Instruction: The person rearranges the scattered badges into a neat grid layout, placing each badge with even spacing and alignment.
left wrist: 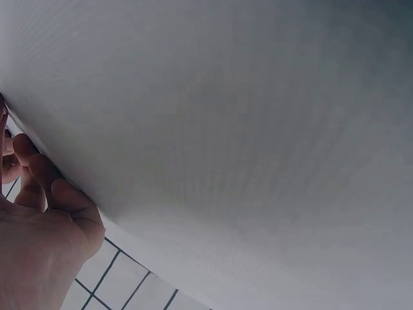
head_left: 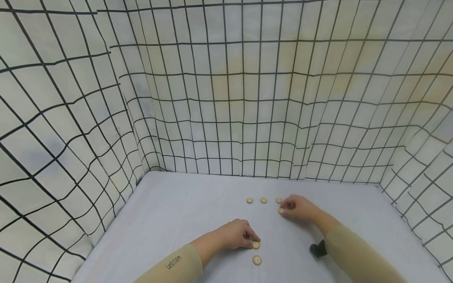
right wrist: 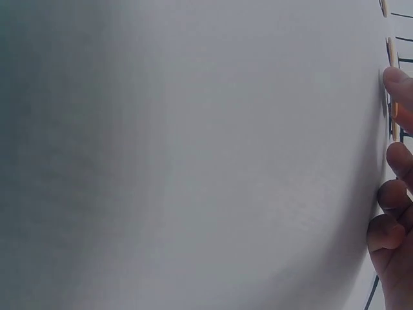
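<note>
My left hand (head_left: 235, 234) pinches a round beige button (head_left: 256, 245) between thumb and index finger, low over the white table. Just in front of me, below that one, lies another button (head_left: 257, 260) with small holes showing. Farther out, my right hand (head_left: 300, 208) pinches a button (head_left: 281, 210) at its fingertips. Beyond those fingers a short row runs leftward: a right button (head_left: 278, 200), a middle button (head_left: 263, 200) and a left button (head_left: 249, 200). In the right wrist view the curled fingers (right wrist: 390, 195) sit close to the cloth at the right edge.
A white cloth covers the table (head_left: 170, 212). White walls with a black grid (head_left: 226, 98) enclose its back and sides. A small black device (head_left: 318, 249) sits at the right cuff, close over the table.
</note>
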A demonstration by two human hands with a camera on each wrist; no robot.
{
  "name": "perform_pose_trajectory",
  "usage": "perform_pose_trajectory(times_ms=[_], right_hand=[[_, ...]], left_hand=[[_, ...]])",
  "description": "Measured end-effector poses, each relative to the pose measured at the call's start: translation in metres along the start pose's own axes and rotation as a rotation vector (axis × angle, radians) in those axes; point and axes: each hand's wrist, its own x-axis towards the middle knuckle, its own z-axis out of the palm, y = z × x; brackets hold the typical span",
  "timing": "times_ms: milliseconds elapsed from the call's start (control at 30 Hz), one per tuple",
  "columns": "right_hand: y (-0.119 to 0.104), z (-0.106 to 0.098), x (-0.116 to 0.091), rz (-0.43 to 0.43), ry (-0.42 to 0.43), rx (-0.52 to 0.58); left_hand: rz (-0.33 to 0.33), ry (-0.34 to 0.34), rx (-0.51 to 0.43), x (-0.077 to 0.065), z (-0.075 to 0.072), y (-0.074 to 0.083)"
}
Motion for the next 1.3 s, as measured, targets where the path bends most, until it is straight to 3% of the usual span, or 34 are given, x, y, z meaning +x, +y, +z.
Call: perform_pose_trajectory(times_ms=[467, 1300], right_hand=[[0.0019, 0.0025, 0.0073, 0.018, 0.014, 0.024], [0.0026, 0.0022, 0.0027, 0.040, -0.005, 0.022]], left_hand=[[-0.010, -0.005, -0.001, -0.0010, -0.0034, 0.0008], [-0.021, -0.013, -0.016, -0.0005, -0.0013, 0.0029]])
